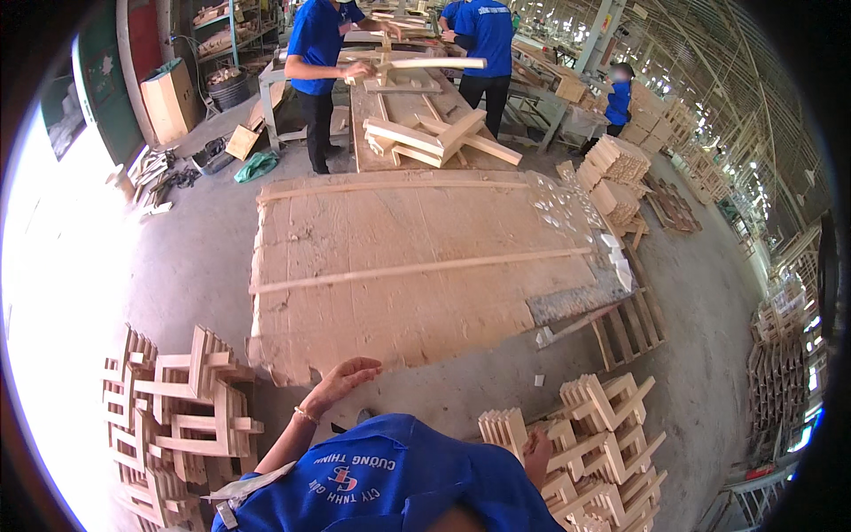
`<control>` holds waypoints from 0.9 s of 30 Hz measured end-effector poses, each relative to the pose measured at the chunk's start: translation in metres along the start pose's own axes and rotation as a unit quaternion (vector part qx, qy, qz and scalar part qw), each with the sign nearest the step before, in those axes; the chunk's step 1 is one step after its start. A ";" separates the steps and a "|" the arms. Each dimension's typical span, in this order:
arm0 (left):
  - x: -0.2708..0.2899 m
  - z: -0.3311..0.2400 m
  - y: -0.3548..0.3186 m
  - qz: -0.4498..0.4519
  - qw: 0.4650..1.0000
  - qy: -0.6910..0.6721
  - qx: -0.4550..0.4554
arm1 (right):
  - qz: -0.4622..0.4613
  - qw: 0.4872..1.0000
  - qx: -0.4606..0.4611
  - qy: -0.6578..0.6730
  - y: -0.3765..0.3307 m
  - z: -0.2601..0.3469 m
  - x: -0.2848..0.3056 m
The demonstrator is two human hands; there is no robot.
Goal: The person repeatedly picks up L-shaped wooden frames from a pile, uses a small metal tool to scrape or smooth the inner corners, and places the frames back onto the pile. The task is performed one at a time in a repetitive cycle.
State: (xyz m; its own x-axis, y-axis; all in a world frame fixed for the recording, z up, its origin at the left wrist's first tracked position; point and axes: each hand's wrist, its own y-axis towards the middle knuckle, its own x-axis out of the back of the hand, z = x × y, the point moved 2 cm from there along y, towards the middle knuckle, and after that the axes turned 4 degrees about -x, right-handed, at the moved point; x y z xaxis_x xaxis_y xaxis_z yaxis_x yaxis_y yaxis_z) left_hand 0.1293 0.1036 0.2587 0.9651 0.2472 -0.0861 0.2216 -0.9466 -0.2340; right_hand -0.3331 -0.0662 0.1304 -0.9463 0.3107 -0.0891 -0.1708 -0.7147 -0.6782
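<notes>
My left hand (348, 379) hovers over the near edge of a cardboard-covered worktable (399, 328). Its fingers are stretched out and nothing is in them. Low on the right, my right hand (535, 450) hangs beside a stack of angled wooden frames (612, 434). Part of that hand is hidden, so its grip and any contact with the frames cannot be made out. Two long wooden strips, a nearer one (425, 269) and a farther one (399, 186), lie across the worktable.
Another stack of wooden frames (191, 399) stands at my left. Beyond the worktable, a person in blue (315, 44) holds a wooden piece over a bench bearing joined wooden parts (434, 137). Wood piles (616, 173) and a slatted pallet (631, 326) are on the right.
</notes>
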 end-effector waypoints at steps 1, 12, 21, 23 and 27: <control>0.007 -0.013 0.012 -0.004 1.000 0.002 -0.008 | 0.030 0.999 0.038 0.007 0.000 0.022 -0.032; 0.058 -0.065 0.120 -0.194 0.978 -0.072 -0.037 | 0.380 0.857 0.198 -0.288 0.013 0.206 -0.369; 0.094 -0.103 0.270 -0.311 0.946 -0.056 -0.068 | 0.347 0.587 0.542 -0.492 0.121 0.333 -0.629; 0.105 -0.115 0.298 -0.317 0.945 -0.033 -0.073 | 0.382 0.590 0.497 -0.509 0.125 0.331 -0.681; 0.116 -0.128 0.372 -0.287 0.955 -0.038 -0.058 | 0.405 0.556 0.575 -0.443 0.170 0.340 -0.752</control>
State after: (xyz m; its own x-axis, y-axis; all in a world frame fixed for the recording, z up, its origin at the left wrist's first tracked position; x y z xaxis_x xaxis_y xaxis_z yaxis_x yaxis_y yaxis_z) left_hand 0.3411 -0.2461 0.2859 0.6677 0.7429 -0.0478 0.7298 -0.6659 -0.1549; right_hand 0.2564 -0.6340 0.3303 -0.5169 -0.4715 0.7145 0.8297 -0.4815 0.2825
